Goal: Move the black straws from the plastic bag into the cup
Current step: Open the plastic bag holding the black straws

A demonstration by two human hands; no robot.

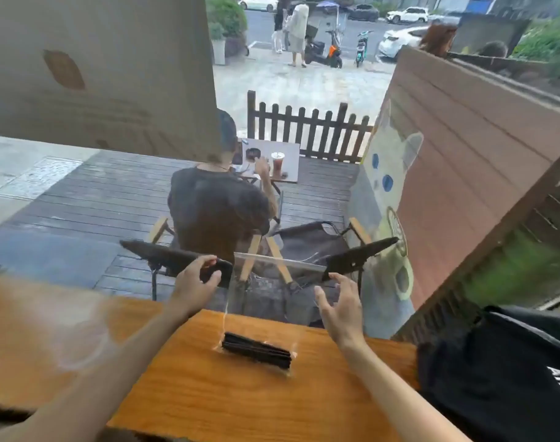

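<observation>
Orange wooden counter [208, 393] at a window, bagged black straws [256, 349] on it, both hands' fingers [328, 298] apart.

Both forearms are bare up to the picture's lower edge, with no sleeve showing on either. The left hand [194, 282] and right hand [342, 309] carry no glove, ring, watch or bracelet that shows.
</observation>
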